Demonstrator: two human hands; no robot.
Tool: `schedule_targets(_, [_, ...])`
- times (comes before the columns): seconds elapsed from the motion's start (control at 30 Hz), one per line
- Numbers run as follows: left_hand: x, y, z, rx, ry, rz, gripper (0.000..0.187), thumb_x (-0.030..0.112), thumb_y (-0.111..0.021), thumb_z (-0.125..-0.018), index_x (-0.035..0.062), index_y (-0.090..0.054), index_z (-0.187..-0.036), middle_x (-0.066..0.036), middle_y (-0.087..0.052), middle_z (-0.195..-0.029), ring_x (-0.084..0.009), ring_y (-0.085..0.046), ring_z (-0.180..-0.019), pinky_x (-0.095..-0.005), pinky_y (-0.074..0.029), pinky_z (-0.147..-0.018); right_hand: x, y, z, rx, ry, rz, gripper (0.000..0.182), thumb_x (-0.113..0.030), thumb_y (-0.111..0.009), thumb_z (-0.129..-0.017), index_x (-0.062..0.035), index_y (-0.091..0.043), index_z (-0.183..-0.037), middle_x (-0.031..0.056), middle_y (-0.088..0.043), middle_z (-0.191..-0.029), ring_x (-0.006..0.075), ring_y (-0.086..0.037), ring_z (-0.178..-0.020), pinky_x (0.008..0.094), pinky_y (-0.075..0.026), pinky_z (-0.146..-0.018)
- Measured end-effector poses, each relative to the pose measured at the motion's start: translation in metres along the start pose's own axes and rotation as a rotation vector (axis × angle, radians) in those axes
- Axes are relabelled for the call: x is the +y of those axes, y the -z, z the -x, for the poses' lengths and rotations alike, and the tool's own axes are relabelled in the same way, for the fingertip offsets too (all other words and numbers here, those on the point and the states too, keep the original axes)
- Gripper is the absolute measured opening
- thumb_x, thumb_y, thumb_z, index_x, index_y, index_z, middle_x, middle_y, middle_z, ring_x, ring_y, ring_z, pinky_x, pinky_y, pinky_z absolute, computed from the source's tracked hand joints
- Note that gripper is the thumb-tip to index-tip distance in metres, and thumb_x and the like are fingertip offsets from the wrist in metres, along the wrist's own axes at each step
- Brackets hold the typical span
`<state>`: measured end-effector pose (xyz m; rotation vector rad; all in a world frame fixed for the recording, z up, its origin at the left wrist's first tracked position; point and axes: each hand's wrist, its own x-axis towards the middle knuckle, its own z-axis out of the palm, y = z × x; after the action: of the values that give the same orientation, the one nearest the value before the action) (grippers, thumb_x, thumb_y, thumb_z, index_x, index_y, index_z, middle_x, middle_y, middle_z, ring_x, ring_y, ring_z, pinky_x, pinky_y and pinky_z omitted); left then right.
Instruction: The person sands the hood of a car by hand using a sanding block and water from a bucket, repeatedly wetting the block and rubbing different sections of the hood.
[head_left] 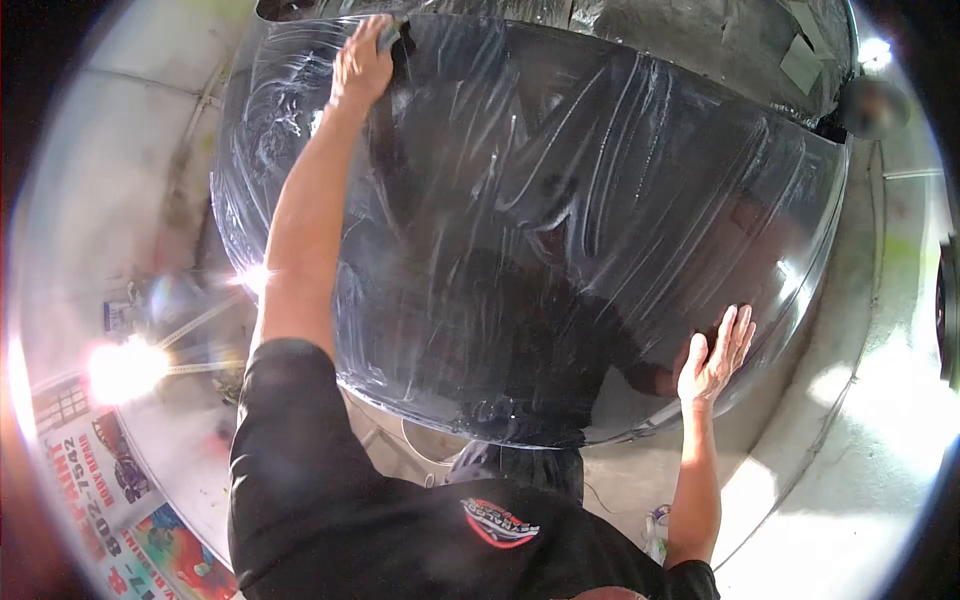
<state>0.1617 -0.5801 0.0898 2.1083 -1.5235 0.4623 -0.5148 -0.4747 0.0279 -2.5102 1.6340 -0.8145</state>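
Observation:
A glossy black car hood (450,250), streaked with whitish, wet-looking smears, spreads out in front of me. Near its far left edge, my left hand (362,62) is stretched out with its fingers closed on a small grey-blue pad (388,38). The pad's exact kind is too small to make out, and it appears to be against the hood. On the right side of the hood, close to the near edge, my right hand (716,360) lies palm down with its fingers extended, holding nothing.
Beyond the hood is the windshield area (690,40), seemingly under plastic film, with a side mirror (872,108) at its right. A bright work light (128,370) on a stand is at left, above a printed banner (120,500). Something round and pale (425,440) shows below the hood's front edge.

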Motion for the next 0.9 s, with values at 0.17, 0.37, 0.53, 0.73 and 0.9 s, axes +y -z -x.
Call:
schedule_targets(0.17, [0.03,-0.014,-0.014,-0.192,0.27,-0.172,0.053,0.02,-0.049,-0.096,0.012,-0.053,-0.148,-0.017,-0.054,-0.151,-0.0388,-0.056,-0.133,-0.0473,-0.047,-0.11,-0.003,0.002,0.001,-0.03,-0.019,0.033,0.068,-0.051,-0.045,-0.108,-0.0078,-0.039,-0.16,0.0211,-0.031,-0.167,0.0475,-0.026,-0.154,0.0585,-0.018,-0.125])
schedule_targets(0.37, [-0.001,-0.005,-0.011,-0.045,0.111,-0.062,0.05,0.017,-0.052,-0.091,0.019,-0.059,-0.141,-0.016,-0.06,-0.143,-0.0435,-0.059,-0.126,-0.0501,-0.047,-0.11,-0.004,0.002,-0.003,-0.033,0.019,0.03,0.067,-0.048,-0.044,-0.108,-0.0061,-0.038,-0.16,0.0222,-0.03,-0.167,0.0461,-0.026,-0.154,0.0582,-0.017,-0.126])
schedule_targets(0.53, [-0.037,-0.03,-0.037,-0.019,0.273,-0.12,0.047,0.019,-0.054,-0.094,0.0074,-0.058,-0.139,-0.017,-0.059,-0.143,-0.0409,-0.056,-0.13,-0.0492,-0.047,-0.109,-0.005,0.005,0.0,-0.036,0.005,0.017,0.066,-0.046,-0.048,-0.107,-0.0073,-0.038,-0.16,0.0221,-0.031,-0.167,0.0462,-0.026,-0.154,0.0585,-0.018,-0.125])
schedule_targets(0.73, [0.14,0.005,0.032,-0.03,-0.184,0.045,0.054,0.006,-0.06,-0.086,0.0044,-0.057,-0.14,-0.015,-0.055,-0.149,-0.0332,-0.046,-0.144,-0.044,-0.038,-0.12,-0.007,0.004,0.003,-0.039,-0.048,0.032,0.068,-0.044,-0.053,-0.105,-0.0104,-0.037,-0.162,0.0197,-0.029,-0.169,0.0485,-0.023,-0.154,0.0586,-0.017,-0.125])
schedule_targets(0.9, [0.139,-0.01,0.012,-0.021,-0.306,0.076,0.051,0.009,-0.06,-0.094,0.0106,-0.056,-0.146,-0.014,-0.052,-0.154,-0.0326,-0.044,-0.146,-0.043,-0.04,-0.12,-0.007,0.004,0.002,-0.029,-0.043,0.025,0.068,-0.043,-0.053,-0.105,-0.0116,-0.036,-0.162,0.0173,-0.028,-0.17,0.0476,-0.022,-0.155,0.059,-0.017,-0.125])
